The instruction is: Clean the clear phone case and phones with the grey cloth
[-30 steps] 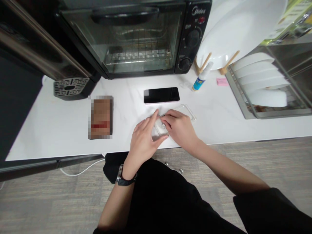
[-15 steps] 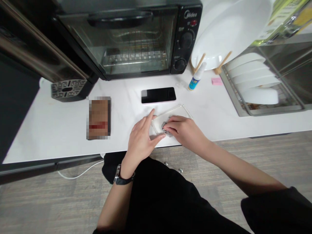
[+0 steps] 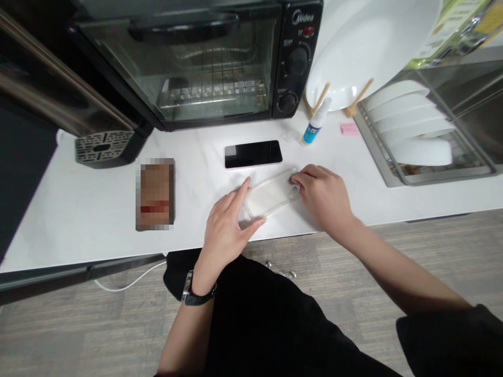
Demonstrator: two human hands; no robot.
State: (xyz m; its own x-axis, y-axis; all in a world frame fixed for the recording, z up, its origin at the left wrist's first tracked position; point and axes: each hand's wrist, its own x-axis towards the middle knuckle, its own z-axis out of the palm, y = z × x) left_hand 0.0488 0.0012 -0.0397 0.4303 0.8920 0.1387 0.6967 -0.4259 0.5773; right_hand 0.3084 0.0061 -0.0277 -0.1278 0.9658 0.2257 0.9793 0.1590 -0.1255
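A clear phone case (image 3: 271,197) lies on the white counter, slanting up to the right. My left hand (image 3: 226,225) braces its left end, thumb at the near edge and index finger at the far edge. At the case's right end, my right hand (image 3: 324,196) is closed, fingertips pinching a small grey wad that looks like cloth (image 3: 293,181); most of it is hidden. Just behind the case rests a phone (image 3: 253,154) with a dark screen and pinkish edge. A small spray bottle (image 3: 312,131) with a blue label stands behind my right hand.
A toaster oven (image 3: 196,68) fills the back. A pixelated brown object (image 3: 155,193) lies at left, near a black drip tray (image 3: 104,146). To the right are a pink slip (image 3: 349,129), a large white plate (image 3: 365,47) and a dish rack (image 3: 387,175).
My right hand has slid rightward along the phone case with the grey cloth, from its middle to its right end. My left hand keeps its place at the left end.
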